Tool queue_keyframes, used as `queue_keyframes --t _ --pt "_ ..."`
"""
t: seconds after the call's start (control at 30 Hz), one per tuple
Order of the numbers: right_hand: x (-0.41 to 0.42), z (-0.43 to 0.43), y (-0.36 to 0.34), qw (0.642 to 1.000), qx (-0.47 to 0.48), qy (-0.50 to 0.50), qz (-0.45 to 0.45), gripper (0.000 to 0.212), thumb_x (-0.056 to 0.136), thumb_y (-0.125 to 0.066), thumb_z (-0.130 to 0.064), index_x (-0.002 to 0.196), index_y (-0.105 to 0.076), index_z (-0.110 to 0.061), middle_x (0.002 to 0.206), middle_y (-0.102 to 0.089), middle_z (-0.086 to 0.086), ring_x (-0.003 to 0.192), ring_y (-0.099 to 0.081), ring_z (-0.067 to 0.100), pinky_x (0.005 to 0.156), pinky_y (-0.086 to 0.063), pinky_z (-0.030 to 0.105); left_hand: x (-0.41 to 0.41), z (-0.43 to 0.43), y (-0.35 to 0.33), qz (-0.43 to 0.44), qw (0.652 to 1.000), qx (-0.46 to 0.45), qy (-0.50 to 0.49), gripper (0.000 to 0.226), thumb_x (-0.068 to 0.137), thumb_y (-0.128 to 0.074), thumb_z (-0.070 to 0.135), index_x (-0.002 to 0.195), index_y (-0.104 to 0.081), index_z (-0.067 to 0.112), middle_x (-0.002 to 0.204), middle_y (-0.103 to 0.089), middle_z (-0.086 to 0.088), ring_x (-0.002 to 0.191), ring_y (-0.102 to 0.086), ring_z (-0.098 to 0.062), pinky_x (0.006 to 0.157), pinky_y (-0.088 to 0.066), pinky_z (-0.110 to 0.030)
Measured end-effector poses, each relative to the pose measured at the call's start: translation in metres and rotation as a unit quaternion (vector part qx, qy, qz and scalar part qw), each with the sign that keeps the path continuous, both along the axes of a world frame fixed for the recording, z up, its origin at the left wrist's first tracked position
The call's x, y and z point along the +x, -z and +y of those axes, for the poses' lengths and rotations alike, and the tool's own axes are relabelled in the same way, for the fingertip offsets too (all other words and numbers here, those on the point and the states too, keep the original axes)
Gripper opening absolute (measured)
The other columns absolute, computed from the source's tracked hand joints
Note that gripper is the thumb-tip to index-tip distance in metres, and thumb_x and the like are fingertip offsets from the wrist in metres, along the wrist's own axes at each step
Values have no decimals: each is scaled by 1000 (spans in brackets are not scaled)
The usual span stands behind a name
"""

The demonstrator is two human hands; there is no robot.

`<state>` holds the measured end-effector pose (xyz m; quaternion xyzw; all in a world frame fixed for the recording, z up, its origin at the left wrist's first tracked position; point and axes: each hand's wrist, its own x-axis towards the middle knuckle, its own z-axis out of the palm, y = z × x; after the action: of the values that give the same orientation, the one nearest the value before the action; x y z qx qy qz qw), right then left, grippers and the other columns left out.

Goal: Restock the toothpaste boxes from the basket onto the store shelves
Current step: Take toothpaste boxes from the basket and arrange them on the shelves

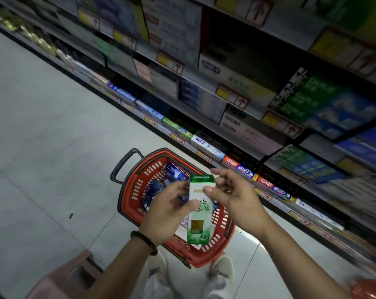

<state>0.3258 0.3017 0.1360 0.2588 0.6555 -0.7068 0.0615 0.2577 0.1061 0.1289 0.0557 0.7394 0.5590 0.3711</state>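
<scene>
Left hand (pixel 167 214) grips box (pixel 201 210) above basket (pixel 213 255).
Right hand's (pixel 236 199) thumb touches its upper part, fingers loose and spread.

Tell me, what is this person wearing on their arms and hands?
Both forearms are bare, with no sleeves in view. Neither the left hand nor the right hand wears a glove. A dark beaded bracelet circles the left wrist; the right wrist has nothing on it.
</scene>
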Motion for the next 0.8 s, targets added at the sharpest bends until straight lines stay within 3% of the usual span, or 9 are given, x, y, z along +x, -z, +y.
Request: queue_keyframes --t 0.17,0.3,0.5,0.67,0.8 --pt "0 -5 -63 998 56 -4 35 39 94 -81 -21 128 -67 -32 111 -76 -4 99 -70 16 91 -62 41 -7 -2 -73 5 1000 16 -14 37 96 -75 13 129 -66 24 118 -77 5 109 -74 -15 94 -62 -43" --pt "3 -9 -112 997 53 -4 58 41 96 -79 -17 133 -66 -28 110 -75 -5 102 -71 25 93 -61 50 -15 0 -128 15 999 28 -44 36 97 -73 12 131 -65 23 118 -78 2 108 -75 -20 91 -63 -49" --pt "23 -11 -174 997 42 0 61 42 96 -79 -15 133 -65 -28 113 -76 -1 100 -70 24 92 -61 46 -29 14 -218 18 994 65 -91 29 98 -69 8 126 -64 14 111 -80 -2 102 -78 -22 80 -66 -41" --pt "43 -9 -220 996 26 20 79 41 95 -80 -14 130 -68 -29 114 -75 5 102 -68 32 91 -61 41 -34 23 -281 35 988 87 -120 32 98 -71 15 129 -63 13 113 -79 -3 105 -77 -26 86 -63 -49" --pt "61 0 -264 996 13 42 83 40 96 -77 -14 133 -66 -23 109 -74 13 101 -73 34 89 -63 43 -25 36 -325 34 981 124 -144 30 99 -69 15 128 -63 8 111 -80 -8 100 -78 -30 76 -65 -39"
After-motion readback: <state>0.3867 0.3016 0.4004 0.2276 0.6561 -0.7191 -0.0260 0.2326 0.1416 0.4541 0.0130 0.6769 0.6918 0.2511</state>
